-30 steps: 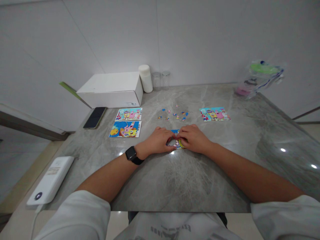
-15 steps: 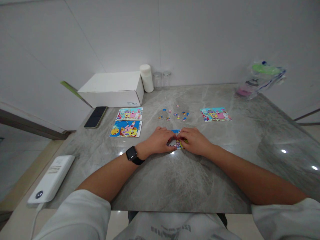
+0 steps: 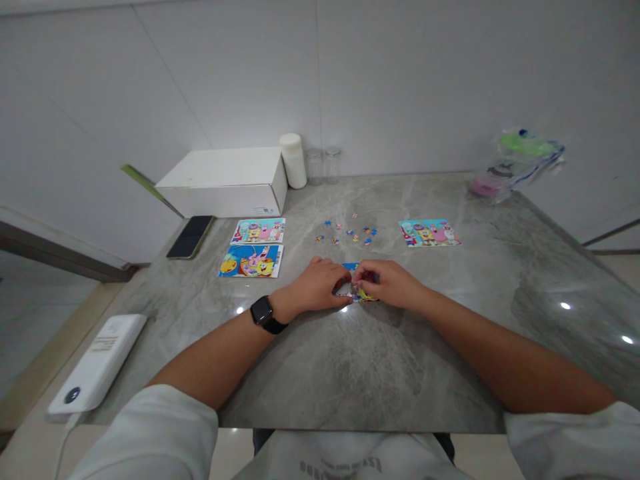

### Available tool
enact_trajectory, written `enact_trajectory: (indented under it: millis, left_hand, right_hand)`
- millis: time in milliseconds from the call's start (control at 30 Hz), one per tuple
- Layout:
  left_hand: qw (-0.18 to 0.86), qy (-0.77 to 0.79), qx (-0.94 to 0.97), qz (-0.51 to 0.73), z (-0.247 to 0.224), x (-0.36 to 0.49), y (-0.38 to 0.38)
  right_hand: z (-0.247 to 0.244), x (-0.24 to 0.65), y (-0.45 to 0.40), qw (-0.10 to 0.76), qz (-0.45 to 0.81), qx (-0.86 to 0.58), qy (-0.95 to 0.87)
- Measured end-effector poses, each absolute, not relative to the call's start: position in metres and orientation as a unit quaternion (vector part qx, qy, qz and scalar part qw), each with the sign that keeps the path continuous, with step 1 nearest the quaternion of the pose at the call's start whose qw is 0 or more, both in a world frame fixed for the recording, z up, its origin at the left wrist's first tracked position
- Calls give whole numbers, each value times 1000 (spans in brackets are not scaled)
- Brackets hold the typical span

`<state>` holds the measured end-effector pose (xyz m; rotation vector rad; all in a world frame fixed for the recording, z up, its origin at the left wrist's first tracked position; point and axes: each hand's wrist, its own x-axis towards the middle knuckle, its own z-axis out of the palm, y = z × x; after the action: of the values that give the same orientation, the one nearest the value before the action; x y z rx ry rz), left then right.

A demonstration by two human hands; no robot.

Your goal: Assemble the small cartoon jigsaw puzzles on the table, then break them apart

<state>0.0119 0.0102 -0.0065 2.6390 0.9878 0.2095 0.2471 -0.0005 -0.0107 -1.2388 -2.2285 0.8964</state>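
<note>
A partly assembled jigsaw puzzle [image 3: 367, 297] lies flat on the table between my hands, much of it covered by fingers. Around its left side curve the thumb and fingers of my left hand [image 3: 323, 285], touching its edges. My right hand [image 3: 391, 283] is over the puzzle's right part, thumb and fingertips pinched on what looks like a small puzzle piece, mostly hidden. Beyond my hands, several loose puzzle pieces [image 3: 350, 232] are scattered. A picture card [image 3: 430, 233] with cartoon figures lies to the right; two more cards [image 3: 259, 231] lie on the left.
On the grey marbled table [image 3: 350, 373], a phone [image 3: 191, 237] sits at the left near a white box [image 3: 225, 180]. A white bottle [image 3: 293, 162] and two clear jars [image 3: 323, 167] stand by the wall. A power bank [image 3: 100, 363] is front left, a plastic bag [image 3: 517, 167] back right.
The right fingertips have shifted slightly left and lifted a little over the puzzle, into a tighter pinch. The left hand stays at the puzzle's left side. The view has tilted slightly.
</note>
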Motion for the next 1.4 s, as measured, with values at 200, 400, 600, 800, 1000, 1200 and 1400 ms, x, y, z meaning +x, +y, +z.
enact_trajectory:
  millis: [200,400,600,800,1000,1200,1400]
  left_hand:
    - [169,356,916,78,-3,12,8]
    - [193,354,910,98,-4,13,8]
    - [203,263,938,95,-3,13,7]
    - [158,219,958,92,1,15,3]
    - [127,201,967,95,6,14,-1]
    - [134,214,960,122,4,14,1]
    - [156,298,909,246,-1,4,18]
  right_hand:
    - [-6,280,29,245,232,-523,-783]
    - [-22,311,51,163,161,-595,-771]
    - [-27,311,52,119,119,-604,-779]
    - [-28,308,50,128,93,-608,-778]
    - [-32,304,51,189,94,-607,-766]
    - [-26,303,51,252,83,-607,-749]
    - [-8,310,56,272,86,-610,-740]
